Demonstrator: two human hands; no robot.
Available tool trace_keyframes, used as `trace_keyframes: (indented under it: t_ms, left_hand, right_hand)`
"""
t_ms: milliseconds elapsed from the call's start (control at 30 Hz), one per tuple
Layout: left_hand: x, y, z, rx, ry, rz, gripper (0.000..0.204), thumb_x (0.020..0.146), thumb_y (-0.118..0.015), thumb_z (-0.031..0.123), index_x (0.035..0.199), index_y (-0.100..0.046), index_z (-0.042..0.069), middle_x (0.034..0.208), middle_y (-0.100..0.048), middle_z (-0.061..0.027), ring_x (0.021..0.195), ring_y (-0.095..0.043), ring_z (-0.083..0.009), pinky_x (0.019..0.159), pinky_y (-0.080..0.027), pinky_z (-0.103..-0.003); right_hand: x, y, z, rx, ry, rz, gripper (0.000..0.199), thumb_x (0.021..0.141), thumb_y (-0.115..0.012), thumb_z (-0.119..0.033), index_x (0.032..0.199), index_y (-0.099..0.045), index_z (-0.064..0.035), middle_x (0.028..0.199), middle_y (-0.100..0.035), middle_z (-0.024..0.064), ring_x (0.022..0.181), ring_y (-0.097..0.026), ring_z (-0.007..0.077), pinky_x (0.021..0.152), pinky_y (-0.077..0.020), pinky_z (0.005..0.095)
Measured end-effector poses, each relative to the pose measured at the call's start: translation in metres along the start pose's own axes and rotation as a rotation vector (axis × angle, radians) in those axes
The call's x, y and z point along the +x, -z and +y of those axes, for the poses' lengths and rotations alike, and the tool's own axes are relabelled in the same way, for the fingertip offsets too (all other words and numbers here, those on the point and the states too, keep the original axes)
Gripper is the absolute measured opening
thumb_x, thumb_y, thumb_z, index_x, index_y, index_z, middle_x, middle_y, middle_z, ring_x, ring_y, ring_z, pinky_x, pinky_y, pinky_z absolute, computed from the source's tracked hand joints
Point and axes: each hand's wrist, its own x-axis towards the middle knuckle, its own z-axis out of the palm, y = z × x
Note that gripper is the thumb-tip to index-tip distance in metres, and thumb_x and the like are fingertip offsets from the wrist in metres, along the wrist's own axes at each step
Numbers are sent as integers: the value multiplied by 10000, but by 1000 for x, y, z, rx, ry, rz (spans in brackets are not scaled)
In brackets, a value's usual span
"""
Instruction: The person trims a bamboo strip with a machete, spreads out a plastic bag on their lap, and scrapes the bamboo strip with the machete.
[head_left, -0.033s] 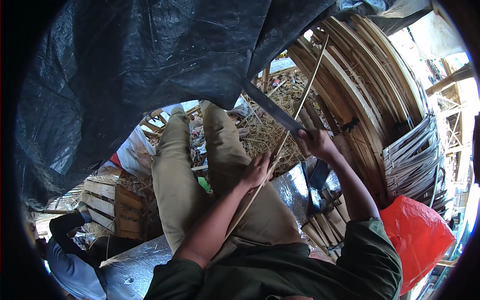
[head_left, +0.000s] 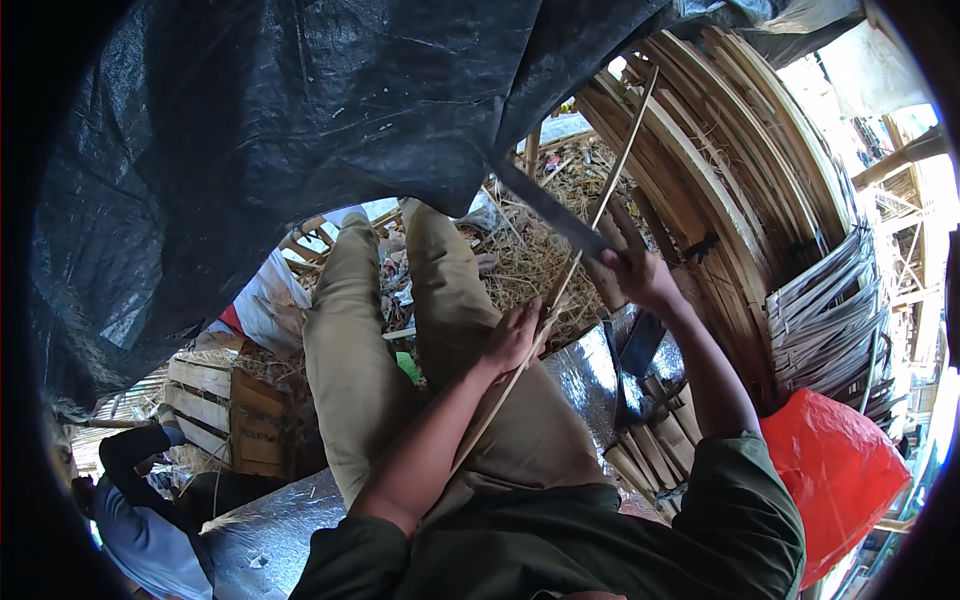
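Note:
A long thin bamboo strip (head_left: 619, 170) runs slantwise from above my lap up toward the stacked wood at the upper right. My left hand (head_left: 516, 340) is closed around it over my thigh. In my right hand (head_left: 641, 279) is the handle of a long dark-bladed machete (head_left: 552, 212), whose blade points up and left and crosses the strip just beyond my left hand. Whether the blade touches the strip I cannot tell. The blade's far end reaches the edge of a black plastic sheet (head_left: 330, 100).
Long split bamboo lengths (head_left: 720, 150) are stacked at the right, beside a bundle of pale strips (head_left: 830, 315). A red plastic bag (head_left: 832, 480) lies by my right elbow. Short cut pieces (head_left: 655, 445) sit near my right hip. Shavings (head_left: 540, 260) cover the ground. Another person (head_left: 145, 520) is at lower left.
My right hand and the machete have shifted slightly up and to the right along the strip. My left hand and the strip look unmoved.

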Motion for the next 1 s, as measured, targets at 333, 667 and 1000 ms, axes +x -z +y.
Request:
trace_keyframes:
  t_ms: [333,667,1000]
  left_hand:
    - [-3,-1,5,23,7,-20,396,1047,-378,482,900,-467,125,534,-409,7,359,-384,-87,333,-321,-248]
    - [0,-1,8,155,-77,32,444,1055,-356,476,854,-486,103,535,-442,-5,376,-422,-104,348,-352,-259]
    - [1,2,1,66,-30,-4,398,1059,-363,452,873,-481,120,548,-438,0,388,-420,-88,347,-345,-244]
  right_hand:
    - [-5,3,-26,28,-145,-128,508,992,-544,-451,848,-642,27,588,-555,183,533,-558,242,561,-452,426]
    - [-8,5,-34,10,-120,-146,480,1003,-529,-397,795,-669,13,595,-602,189,589,-660,306,594,-506,446]
    - [-13,-3,-24,114,-15,-105,483,1002,-548,-393,818,-662,38,542,-537,168,501,-583,204,515,-452,403]
